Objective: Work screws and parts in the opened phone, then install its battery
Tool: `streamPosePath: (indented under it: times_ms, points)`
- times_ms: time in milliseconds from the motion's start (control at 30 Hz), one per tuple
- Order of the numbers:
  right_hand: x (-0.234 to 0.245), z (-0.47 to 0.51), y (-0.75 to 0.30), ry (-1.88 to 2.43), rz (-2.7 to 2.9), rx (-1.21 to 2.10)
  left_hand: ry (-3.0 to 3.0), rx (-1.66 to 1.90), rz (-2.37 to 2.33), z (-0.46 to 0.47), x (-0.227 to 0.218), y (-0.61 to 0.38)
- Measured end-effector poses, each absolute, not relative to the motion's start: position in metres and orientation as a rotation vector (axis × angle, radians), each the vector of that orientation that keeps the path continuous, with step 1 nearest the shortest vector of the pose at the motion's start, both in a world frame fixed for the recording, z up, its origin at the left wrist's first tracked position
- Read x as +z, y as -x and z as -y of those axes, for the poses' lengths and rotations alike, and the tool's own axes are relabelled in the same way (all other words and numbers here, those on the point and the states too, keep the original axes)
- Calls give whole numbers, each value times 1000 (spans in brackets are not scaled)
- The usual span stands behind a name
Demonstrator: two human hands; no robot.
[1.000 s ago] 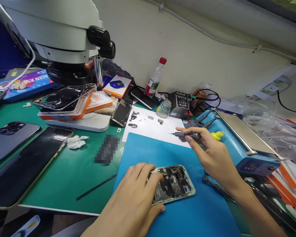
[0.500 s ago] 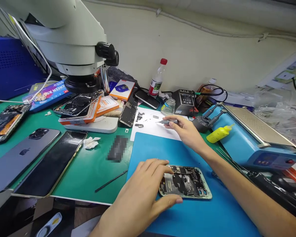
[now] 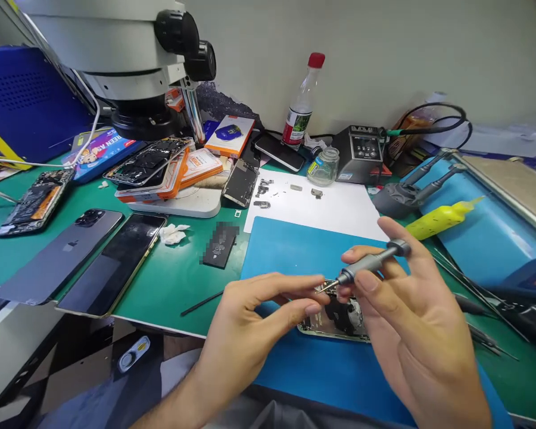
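Screwdriver [image 3: 368, 267], grey and slim, sits tilted in the right hand [image 3: 411, 333], whose fingers are closed around its shaft, cap end up to the right and tip down to the left. The left hand [image 3: 250, 322] has thumb and forefinger drawn almost together right at that tip; whether they pinch anything I cannot tell. The 2 hands hang above the opened phone [image 3: 339, 320], which lies on the blue mat [image 3: 295, 250] on the green tabletop [image 3: 170, 280], a white sheet [image 3: 343, 205] just behind.
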State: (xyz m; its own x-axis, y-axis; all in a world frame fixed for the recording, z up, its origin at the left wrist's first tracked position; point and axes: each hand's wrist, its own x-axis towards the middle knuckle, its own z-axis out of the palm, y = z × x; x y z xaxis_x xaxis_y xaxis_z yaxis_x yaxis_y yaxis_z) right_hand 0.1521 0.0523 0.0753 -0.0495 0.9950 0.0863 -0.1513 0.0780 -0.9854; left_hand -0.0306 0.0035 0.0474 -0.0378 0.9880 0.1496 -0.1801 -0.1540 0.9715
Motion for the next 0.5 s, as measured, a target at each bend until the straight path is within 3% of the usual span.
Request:
streamPosePath:
  times_ms: [500]
  points:
    - [58,-55,-153,1000,1123,1272,-1393,1573,-1131,-2,44,26]
